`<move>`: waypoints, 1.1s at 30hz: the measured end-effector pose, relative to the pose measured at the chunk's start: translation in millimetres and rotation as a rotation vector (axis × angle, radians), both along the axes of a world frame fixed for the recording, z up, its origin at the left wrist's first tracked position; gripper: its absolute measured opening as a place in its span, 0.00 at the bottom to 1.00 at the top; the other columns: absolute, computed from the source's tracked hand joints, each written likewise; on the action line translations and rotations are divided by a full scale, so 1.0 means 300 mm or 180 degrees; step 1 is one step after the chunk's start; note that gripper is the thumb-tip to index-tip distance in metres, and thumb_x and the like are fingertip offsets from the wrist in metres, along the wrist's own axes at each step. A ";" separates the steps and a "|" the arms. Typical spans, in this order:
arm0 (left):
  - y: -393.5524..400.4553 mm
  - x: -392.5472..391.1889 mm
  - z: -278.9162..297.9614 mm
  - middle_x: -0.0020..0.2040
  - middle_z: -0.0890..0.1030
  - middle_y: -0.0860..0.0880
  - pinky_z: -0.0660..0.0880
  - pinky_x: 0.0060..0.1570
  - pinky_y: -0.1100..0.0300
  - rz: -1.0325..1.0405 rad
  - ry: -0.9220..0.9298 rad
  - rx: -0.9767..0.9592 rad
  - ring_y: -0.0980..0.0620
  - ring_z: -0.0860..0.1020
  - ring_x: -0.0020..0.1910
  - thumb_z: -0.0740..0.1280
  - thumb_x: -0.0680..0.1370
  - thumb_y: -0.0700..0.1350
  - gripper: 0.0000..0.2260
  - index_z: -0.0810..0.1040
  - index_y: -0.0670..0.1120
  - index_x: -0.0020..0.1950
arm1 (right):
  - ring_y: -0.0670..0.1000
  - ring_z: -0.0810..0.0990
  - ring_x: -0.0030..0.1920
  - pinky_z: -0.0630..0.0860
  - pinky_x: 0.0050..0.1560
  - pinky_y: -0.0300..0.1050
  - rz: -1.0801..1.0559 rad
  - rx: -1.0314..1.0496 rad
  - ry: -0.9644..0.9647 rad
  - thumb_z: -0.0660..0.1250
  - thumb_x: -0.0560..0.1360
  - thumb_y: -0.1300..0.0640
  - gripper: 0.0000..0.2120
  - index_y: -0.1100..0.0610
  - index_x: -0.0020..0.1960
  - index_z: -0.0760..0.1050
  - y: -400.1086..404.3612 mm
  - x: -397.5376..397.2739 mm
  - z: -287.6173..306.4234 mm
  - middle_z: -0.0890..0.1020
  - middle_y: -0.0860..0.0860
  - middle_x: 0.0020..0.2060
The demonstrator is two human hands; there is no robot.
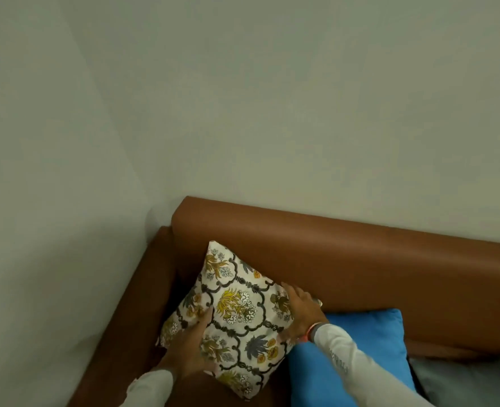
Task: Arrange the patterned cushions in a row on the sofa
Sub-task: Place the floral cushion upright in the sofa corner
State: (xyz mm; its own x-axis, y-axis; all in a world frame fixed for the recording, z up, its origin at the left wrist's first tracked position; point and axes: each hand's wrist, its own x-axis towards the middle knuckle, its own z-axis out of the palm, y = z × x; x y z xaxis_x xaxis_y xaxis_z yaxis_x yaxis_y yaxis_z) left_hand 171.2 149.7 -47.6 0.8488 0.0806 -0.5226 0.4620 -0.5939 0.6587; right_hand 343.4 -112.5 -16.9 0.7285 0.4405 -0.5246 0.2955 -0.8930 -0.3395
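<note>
A white cushion (237, 315) with yellow and grey flowers and a dark lattice pattern leans against the backrest of the brown sofa (345, 259), in the sofa's left corner by the armrest. My left hand (188, 352) grips its left edge low down. My right hand (300, 312) holds its right edge, fingers curled over the side next to the backrest. Both wrists come out of pale grey sleeves. No other patterned cushion is in view.
A plain blue cushion (369, 353) lies just right of the patterned one, under my right forearm. A grey cushion (472, 383) shows at the bottom right edge. Pale walls (242, 98) meet in a corner behind the sofa's left armrest (143, 283).
</note>
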 end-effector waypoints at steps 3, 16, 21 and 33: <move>0.032 0.046 -0.068 0.79 0.64 0.48 0.68 0.74 0.42 0.0463 -0.0372 0.0205 0.46 0.67 0.76 0.84 0.63 0.51 0.58 0.49 0.55 0.83 | 0.60 0.54 0.82 0.57 0.79 0.61 0.0120 -0.0267 0.0119 0.84 0.58 0.41 0.69 0.48 0.84 0.42 0.022 0.074 -0.070 0.50 0.56 0.83; 0.228 0.267 -0.243 0.74 0.72 0.55 0.69 0.74 0.49 0.0228 -0.0081 -0.0385 0.54 0.69 0.73 0.87 0.53 0.55 0.59 0.60 0.57 0.78 | 0.60 0.79 0.65 0.76 0.65 0.57 -0.0097 0.0169 0.0025 0.81 0.51 0.30 0.63 0.49 0.76 0.56 0.212 0.113 -0.262 0.77 0.54 0.68; 0.189 0.290 -0.124 0.74 0.74 0.47 0.69 0.69 0.54 0.0262 -0.0478 -0.0264 0.46 0.72 0.73 0.85 0.63 0.50 0.51 0.62 0.50 0.79 | 0.58 0.85 0.58 0.81 0.56 0.50 -0.0545 0.0584 -0.0171 0.84 0.55 0.35 0.52 0.53 0.71 0.65 0.204 0.078 -0.172 0.84 0.52 0.61; 0.187 0.356 -0.029 0.76 0.66 0.38 0.64 0.72 0.42 -0.0335 -0.0442 0.0635 0.37 0.64 0.76 0.81 0.68 0.54 0.49 0.58 0.46 0.81 | 0.58 0.80 0.62 0.80 0.60 0.56 -0.0911 0.0797 -0.0393 0.81 0.56 0.32 0.50 0.50 0.69 0.64 0.179 0.017 -0.096 0.81 0.53 0.61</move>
